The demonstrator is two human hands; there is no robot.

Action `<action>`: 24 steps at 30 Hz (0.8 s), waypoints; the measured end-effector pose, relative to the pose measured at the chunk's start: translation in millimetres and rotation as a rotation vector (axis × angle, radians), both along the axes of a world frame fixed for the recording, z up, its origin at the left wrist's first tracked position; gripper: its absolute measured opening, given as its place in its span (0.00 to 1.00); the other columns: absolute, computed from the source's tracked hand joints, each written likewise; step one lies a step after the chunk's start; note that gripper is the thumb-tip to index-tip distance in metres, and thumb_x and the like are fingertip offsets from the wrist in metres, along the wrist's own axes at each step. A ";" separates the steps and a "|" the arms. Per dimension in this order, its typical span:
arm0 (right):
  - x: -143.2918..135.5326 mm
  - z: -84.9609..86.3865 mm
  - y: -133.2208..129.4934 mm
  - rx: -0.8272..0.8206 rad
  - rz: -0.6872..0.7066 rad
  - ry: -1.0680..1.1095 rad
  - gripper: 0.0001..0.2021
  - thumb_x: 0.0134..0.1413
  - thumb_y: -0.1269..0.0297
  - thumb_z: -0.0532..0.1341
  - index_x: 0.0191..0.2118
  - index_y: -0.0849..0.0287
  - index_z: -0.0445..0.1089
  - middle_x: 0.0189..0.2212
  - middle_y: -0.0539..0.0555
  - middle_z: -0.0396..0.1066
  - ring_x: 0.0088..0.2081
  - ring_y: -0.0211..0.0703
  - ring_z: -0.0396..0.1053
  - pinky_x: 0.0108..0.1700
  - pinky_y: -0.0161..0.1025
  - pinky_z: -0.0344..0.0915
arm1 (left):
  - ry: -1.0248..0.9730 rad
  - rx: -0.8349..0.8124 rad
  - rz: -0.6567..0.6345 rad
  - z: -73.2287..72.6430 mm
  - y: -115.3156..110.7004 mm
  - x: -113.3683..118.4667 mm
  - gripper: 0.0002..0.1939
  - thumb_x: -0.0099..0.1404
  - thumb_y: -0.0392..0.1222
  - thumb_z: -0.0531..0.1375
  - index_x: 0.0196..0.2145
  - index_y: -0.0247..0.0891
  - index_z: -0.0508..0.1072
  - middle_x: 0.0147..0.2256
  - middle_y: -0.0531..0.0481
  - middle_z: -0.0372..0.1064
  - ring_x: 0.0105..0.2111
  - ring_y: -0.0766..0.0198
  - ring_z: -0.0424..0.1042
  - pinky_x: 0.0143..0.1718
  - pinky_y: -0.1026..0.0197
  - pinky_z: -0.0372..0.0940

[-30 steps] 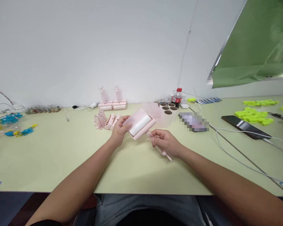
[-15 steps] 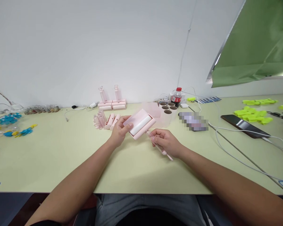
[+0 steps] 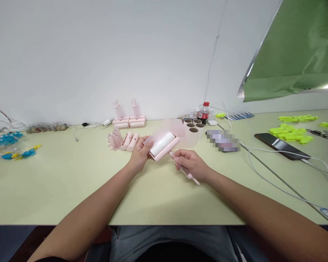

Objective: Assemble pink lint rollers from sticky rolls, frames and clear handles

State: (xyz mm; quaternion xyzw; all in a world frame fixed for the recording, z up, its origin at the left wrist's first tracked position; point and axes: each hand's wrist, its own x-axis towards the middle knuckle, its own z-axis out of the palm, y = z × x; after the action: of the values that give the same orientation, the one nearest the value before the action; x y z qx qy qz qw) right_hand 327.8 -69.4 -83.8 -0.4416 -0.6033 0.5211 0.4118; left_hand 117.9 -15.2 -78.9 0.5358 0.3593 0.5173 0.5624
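Pink lint roller [image 3: 165,150] was up off the table [image 3: 79,174], held in both hands in front of the person, body tilted, right end higher. Smooth, glossy white cylinder [image 3: 162,143] sat in a curved, hard-looking pink shell, open side up. Slim see-through handle [image 3: 183,169] with pink end ran diagonally down to the right.

Left hand [image 3: 139,156]: fingers pinched the left end of the body, thumb on top, other fingertips partly hidden. Right hand [image 3: 190,163]: fingers closed round the handle near its upper part, thumb against its side.

Behind, by the wall: two pink rollers [image 3: 129,123] lying crosswise with clear handles upright, heart-shaped loops on top. Nearer, left of the left hand: bunch of clear, shiny handles [image 3: 115,139] beside rounded pink shells [image 3: 129,141].

Right of those, past the held roller: translucent pink sheet material [image 3: 173,126], too hazy to make out its shape, then pale rolls [image 3: 193,135] on end, round brown cardboard-looking cores up. Red-capped plastic bottle [image 3: 203,115] with dark liquid stood just behind them. Further right: glossy black phone [image 3: 281,146] with white cable [image 3: 278,148], ribbed-looking neon yellow pieces [image 3: 289,134] near it.
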 end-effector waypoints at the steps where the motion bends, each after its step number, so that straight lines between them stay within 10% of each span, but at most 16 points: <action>1: -0.4 0.4 -0.5 -0.007 -0.008 -0.007 0.10 0.51 0.57 0.61 0.31 0.59 0.67 0.19 0.46 0.68 0.17 0.31 0.54 0.21 0.32 0.49 | 0.001 0.006 -0.004 0.0 0.0 -0.2 0.30 0.54 0.62 0.65 0.46 0.38 0.67 0.31 0.55 0.65 0.24 0.70 0.67 0.19 0.68 0.64; 10: -3.9 2.2 -2.6 -0.031 -0.076 -0.044 0.11 0.50 0.55 0.61 0.31 0.58 0.66 0.19 0.46 0.67 0.18 0.32 0.54 0.20 0.32 0.49 | 0.166 0.078 -0.209 -1.6 -9.7 1.1 0.30 0.60 0.60 0.61 0.52 0.40 0.62 0.43 0.45 0.65 0.38 0.59 0.72 0.25 0.61 0.72; 19: -3.8 5.1 -1.7 -0.083 -0.032 0.012 0.16 0.49 0.50 0.63 0.30 0.59 0.66 0.20 0.48 0.68 0.19 0.33 0.56 0.22 0.32 0.52 | 0.748 0.589 0.033 0.2 -10.4 -4.6 0.44 0.53 0.53 0.69 0.62 0.40 0.57 0.60 0.36 0.57 0.58 0.43 0.60 0.53 0.47 0.64; 24: -3.4 6.6 -3.5 -0.052 0.000 0.060 0.22 0.53 0.42 0.60 0.27 0.59 0.64 0.20 0.49 0.67 0.20 0.33 0.56 0.21 0.33 0.52 | 0.673 0.496 0.081 4.1 -13.3 -4.6 0.34 0.56 0.50 0.66 0.58 0.40 0.64 0.55 0.40 0.64 0.50 0.49 0.67 0.48 0.52 0.65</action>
State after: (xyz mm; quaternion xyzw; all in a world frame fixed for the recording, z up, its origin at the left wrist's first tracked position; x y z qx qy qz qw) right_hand 324.4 -72.9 -77.2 -0.4361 -0.5770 0.5496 0.4181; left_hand 113.3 -28.5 -74.8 0.7795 0.4082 0.4061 0.2468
